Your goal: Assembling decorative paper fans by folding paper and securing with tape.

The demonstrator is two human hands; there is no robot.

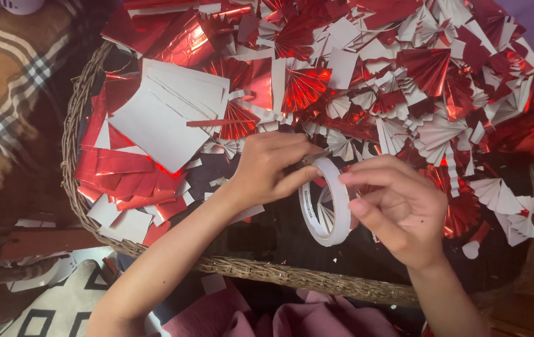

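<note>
A white roll of tape stands on edge between both hands, above the front part of a wicker basket. My right hand grips the roll from the right, thumb and forefinger on its rim. My left hand pinches at the roll's upper left edge with its fingertips; I cannot see a free tape end. Under and behind the hands lie several pleated paper fans, red foil on one side and white on the other.
A stack of flat white sheets and red foil sheets fills the basket's left side. Heaped fans cover the back and right. A plaid cloth lies at the left, a patterned rug at the lower left, pink fabric below.
</note>
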